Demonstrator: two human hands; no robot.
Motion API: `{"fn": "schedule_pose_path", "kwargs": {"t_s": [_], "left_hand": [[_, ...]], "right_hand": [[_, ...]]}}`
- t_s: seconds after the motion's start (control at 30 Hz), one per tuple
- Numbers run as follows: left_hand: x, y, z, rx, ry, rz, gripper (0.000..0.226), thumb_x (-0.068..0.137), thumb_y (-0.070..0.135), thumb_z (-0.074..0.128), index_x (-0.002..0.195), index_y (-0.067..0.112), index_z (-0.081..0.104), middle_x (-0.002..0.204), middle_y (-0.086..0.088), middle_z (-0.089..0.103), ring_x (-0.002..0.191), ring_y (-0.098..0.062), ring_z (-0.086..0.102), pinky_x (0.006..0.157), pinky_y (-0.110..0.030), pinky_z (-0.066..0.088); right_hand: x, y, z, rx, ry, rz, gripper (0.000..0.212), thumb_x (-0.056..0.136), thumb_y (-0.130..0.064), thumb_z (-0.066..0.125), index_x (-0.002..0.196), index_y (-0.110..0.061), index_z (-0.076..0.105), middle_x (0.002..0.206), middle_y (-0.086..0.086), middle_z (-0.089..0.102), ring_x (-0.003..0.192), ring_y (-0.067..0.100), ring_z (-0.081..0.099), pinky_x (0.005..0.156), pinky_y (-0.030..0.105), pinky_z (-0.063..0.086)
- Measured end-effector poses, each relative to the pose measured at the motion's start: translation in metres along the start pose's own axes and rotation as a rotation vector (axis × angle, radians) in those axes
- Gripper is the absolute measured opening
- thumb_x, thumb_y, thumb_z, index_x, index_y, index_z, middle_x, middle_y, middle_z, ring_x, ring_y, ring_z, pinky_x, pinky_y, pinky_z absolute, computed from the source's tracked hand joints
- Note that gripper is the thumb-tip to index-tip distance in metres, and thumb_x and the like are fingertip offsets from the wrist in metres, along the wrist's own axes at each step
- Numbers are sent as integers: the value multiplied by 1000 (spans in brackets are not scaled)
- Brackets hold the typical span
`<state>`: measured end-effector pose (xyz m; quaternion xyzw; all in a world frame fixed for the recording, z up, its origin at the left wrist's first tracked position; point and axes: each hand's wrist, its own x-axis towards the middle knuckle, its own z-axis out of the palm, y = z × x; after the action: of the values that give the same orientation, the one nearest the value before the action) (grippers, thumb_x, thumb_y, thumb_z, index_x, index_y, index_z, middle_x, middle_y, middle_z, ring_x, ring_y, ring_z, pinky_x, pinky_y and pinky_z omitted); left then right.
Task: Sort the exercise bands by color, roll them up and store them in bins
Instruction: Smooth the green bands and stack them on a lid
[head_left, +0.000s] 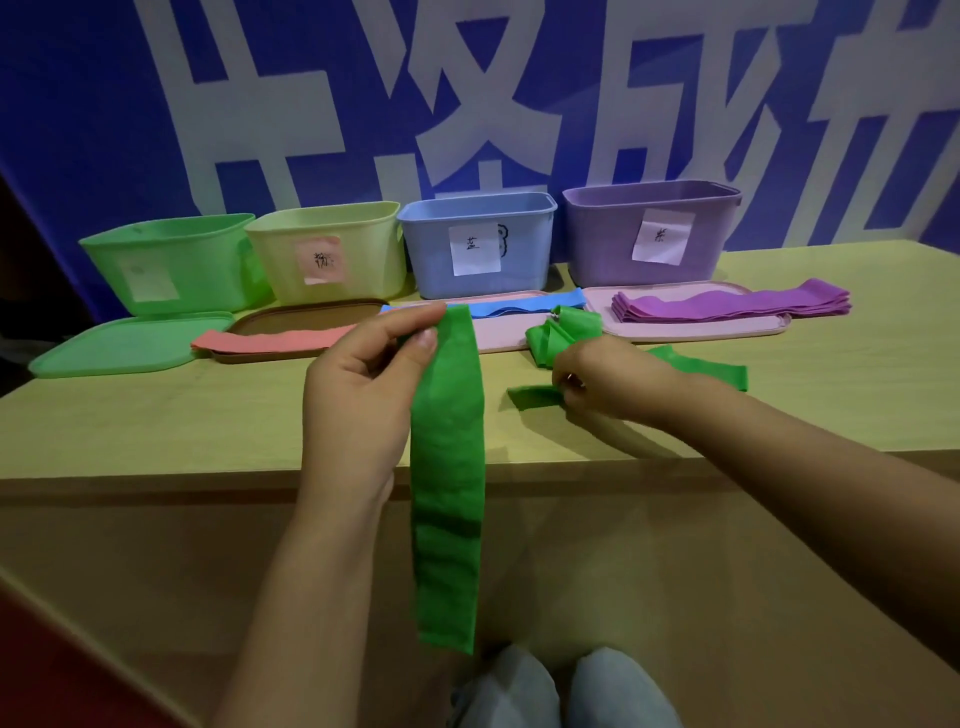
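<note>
Head view, looking down over a pale wooden tabletop (156, 415). Left hand (358, 384): thumb and forefinger pinch the top end of a green band (447, 467), which hangs straight down past the tabletop's front edge. Right hand (597, 379): fingers curled round a second green band (561, 332), bunched and partly spread on the tabletop.

Four bins stand in a row at the back, left to right: green bin (171, 260), its paper label too faint to read; yellow bin (332, 249), pink label with a blurred handwritten character; blue bin (478, 239), white label reading "蓝"; purple bin (649, 228), white label with a handwritten character that may be "紫".

Before the bins lie a green lid (114, 348), a brown lid (306, 317) with a pink band (270, 340) across it, blue bands (524, 304), and a pink lid (691, 330) bearing a folded stack of purple bands (727, 306).

Large white characters, cut off by the frame, cover the blue backdrop (78, 104).
</note>
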<state>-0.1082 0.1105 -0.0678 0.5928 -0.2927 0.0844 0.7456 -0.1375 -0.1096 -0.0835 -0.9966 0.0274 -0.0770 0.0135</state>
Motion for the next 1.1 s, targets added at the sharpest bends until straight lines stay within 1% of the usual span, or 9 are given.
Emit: {"fn": "schedule_pose_path", "kwargs": {"t_s": [0.13,0.23,0.4,0.53,0.63,0.77,0.9,1.0,1.1], "left_hand": [[2,-2,3,31,9,-64,26,88,6,61,89,29,73,98,0,73,100,-20,67,91,-41,52],[3,-3,8,55,17,-118,22,88,11,61,88,29,73,95,5,74,98,-17,67,92,-45,52],[2,-2,17,72,20,-145,24,90,13,59,84,30,74,96,6,74,101,-20,66,96,-51,48],[-3,10,22,35,23,-219,27,88,42,54,73,35,76,87,10,74,93,-11,66,88,-43,52],[-7,23,22,-52,-12,-239,46,76,64,40,71,35,76,87,4,75,96,-18,67,83,-39,51],[-15,35,22,-97,-85,-119,51,81,71,39,73,36,75,84,5,74,85,-13,69,80,-40,53],[-21,31,23,9,-97,3,26,72,50,64,67,27,73,70,0,67,73,-19,60,72,-44,51],[-24,23,27,41,-92,41,11,73,33,65,68,29,74,65,1,64,67,-13,54,66,-31,46],[-27,19,29,51,-150,37,10,74,33,66,74,28,75,68,-3,68,69,-14,57,67,-34,51]], "right_hand": [[-9,-2,-24,595,338,225,11,90,-13,53,91,-14,64,85,2,63,76,17,56,67,30,45],[-20,-11,-46,963,390,297,15,92,-11,51,81,-16,60,76,2,58,71,15,53,66,26,45],[-50,-35,-84,1226,411,197,17,95,-6,46,83,-13,55,76,5,58,68,15,54,64,28,47],[-74,-57,-105,1399,478,50,17,94,-1,44,84,-10,54,63,-4,58,52,3,54,50,18,46],[-85,-72,-103,1441,473,-26,15,93,-3,46,84,-11,55,67,0,58,52,3,54,46,17,44],[-89,-89,-76,1449,436,-9,19,93,-4,48,80,-15,56,64,-2,58,55,2,57,47,18,46],[-90,-98,-41,1464,470,94,25,92,-2,51,74,-18,56,50,-12,52,49,1,49,45,16,42],[-92,-96,-23,1315,609,113,12,83,-16,63,74,-23,59,61,-11,53,58,6,48,53,27,43],[-93,-89,-23,1212,743,146,12,74,-32,65,77,-21,60,68,-11,56,63,1,50,58,19,45]]}}
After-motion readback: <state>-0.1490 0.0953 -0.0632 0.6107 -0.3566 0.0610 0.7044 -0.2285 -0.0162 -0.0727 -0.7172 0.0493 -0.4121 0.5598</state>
